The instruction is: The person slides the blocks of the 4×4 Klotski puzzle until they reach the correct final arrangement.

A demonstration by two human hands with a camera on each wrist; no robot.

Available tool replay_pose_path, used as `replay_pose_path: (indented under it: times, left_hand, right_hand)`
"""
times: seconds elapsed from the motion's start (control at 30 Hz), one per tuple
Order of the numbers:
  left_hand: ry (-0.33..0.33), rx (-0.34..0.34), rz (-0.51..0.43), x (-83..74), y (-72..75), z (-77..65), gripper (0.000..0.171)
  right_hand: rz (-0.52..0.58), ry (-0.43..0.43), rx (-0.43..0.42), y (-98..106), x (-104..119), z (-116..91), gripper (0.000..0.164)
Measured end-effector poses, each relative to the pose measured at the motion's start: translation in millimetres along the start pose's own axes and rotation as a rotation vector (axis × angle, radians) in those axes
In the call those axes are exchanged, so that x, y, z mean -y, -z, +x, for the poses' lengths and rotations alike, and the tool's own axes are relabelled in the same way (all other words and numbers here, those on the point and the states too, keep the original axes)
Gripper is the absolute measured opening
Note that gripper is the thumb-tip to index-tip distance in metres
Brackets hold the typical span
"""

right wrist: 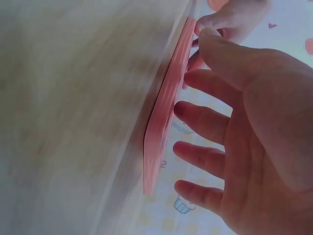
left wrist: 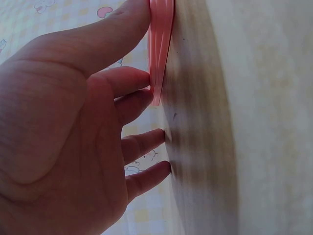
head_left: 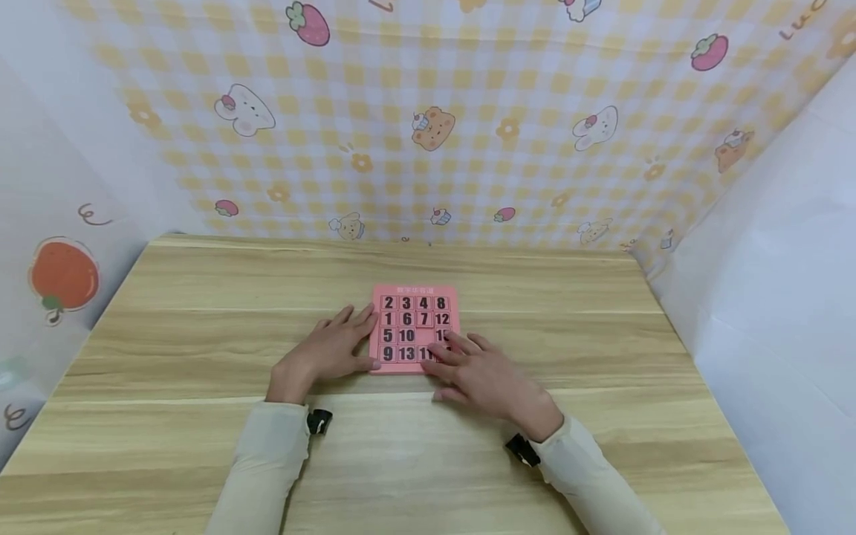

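A pink number puzzle (head_left: 407, 335) lies on the wooden table (head_left: 414, 453) between two hands.
Reading from its centre, the left hand (head_left: 326, 353) sits between eight and nine o'clock, fingers spread, thumb against the edge; the right hand (head_left: 488, 380) is at four, fingers spread too, tips over the tiles (head_left: 423, 352) from four to five, though I can't tell whether they press. A gap (head_left: 424, 336) shows just off centre, toward four.

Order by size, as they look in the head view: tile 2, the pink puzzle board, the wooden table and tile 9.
Wooden table
Pink puzzle board
Tile 2 and tile 9, too alike to rank
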State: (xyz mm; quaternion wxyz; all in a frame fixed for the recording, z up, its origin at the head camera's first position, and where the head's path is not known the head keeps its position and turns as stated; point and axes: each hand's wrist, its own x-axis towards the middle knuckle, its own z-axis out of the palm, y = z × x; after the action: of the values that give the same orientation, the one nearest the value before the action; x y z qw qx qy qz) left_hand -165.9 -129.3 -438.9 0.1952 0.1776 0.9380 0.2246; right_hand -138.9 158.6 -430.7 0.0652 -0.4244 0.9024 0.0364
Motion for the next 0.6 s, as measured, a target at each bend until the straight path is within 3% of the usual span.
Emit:
replay_pose_path:
  times: [0.6]
  left_hand:
    - [-0.004, -0.003, 0.01, 1.4, -0.2, 0.4, 0.086]
  right_hand:
    - [-0.023, 0.008, -0.039, -1.9, 1.3, 3.4, 0.054]
